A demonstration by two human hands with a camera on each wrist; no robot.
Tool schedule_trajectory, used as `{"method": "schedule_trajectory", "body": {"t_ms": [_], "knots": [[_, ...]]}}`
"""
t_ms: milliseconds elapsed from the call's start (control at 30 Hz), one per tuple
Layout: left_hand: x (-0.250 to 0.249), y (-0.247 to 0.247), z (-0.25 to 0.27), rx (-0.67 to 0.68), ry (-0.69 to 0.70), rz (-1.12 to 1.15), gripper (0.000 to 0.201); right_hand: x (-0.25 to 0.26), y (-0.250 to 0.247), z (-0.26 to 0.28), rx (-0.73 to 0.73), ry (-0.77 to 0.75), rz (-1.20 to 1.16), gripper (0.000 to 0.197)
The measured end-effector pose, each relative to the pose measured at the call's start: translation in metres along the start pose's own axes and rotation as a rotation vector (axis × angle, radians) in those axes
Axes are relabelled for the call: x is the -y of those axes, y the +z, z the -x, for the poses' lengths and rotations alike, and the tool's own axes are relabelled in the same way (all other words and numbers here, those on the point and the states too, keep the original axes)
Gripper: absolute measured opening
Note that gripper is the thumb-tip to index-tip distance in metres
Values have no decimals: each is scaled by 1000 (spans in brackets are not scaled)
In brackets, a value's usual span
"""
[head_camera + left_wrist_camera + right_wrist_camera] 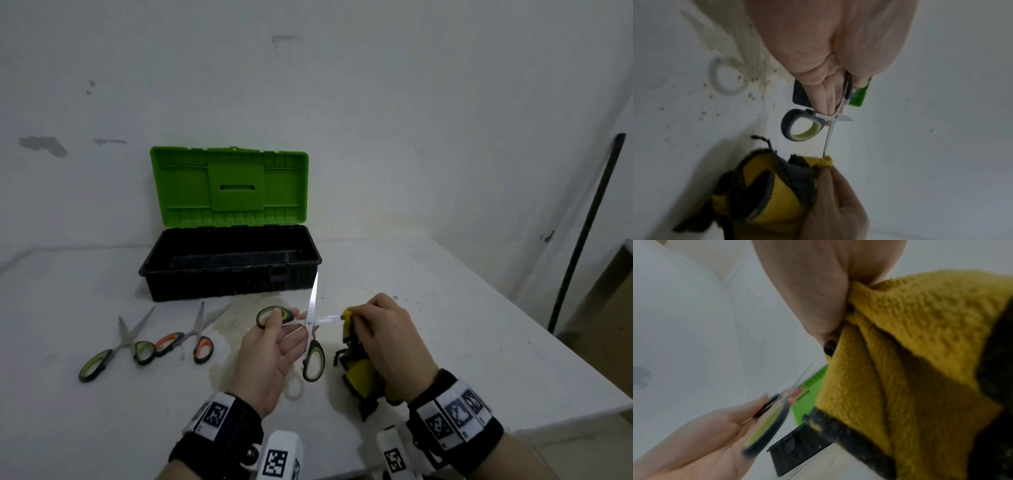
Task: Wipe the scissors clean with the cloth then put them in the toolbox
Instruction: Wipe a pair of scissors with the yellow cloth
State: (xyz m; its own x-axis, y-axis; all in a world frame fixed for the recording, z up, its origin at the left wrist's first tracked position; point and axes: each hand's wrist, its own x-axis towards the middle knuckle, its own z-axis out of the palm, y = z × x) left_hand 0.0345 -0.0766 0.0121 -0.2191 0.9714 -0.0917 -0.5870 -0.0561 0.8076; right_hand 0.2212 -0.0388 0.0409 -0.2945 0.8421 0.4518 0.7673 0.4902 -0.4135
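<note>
Fingers of the left hand [270, 346] pinch open scissors [310, 329]; right hand [383, 339] grips cloth [356, 370] around the rightward-pointing blade.

- Three pairs of scissors: one green-handled pair [310, 329] held open above the table, one green-handled pair [116, 346] and one orange-handled pair [193, 335] lying on it.
- One yellow cloth [358, 373].
- One toolbox [229, 270], lid up.
- Two hands: left hand [270, 356], right hand [387, 342].

Head view high, facing down at table [445, 308]; wrist views close, along hands; all share toolbox [229, 263].
</note>
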Motion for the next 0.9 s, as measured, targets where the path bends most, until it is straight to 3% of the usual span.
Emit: {"method": "schedule_trajectory", "body": {"t_ms": [200, 533, 633, 900], "knots": [[-6, -13, -13, -92, 35, 40, 39, -50, -2, -21, 9, 167, 81, 19], [-3, 3, -26, -125, 52, 58, 37, -51, 26, -62, 283, 214, 121, 26], [0, 1, -31, -142, 57, 72, 37, -38, 21, -53, 231, 170, 183, 30], [1, 25, -27, -73, 20, 209, 41, 28, 9, -17, 339, 228, -455, 25]]}}
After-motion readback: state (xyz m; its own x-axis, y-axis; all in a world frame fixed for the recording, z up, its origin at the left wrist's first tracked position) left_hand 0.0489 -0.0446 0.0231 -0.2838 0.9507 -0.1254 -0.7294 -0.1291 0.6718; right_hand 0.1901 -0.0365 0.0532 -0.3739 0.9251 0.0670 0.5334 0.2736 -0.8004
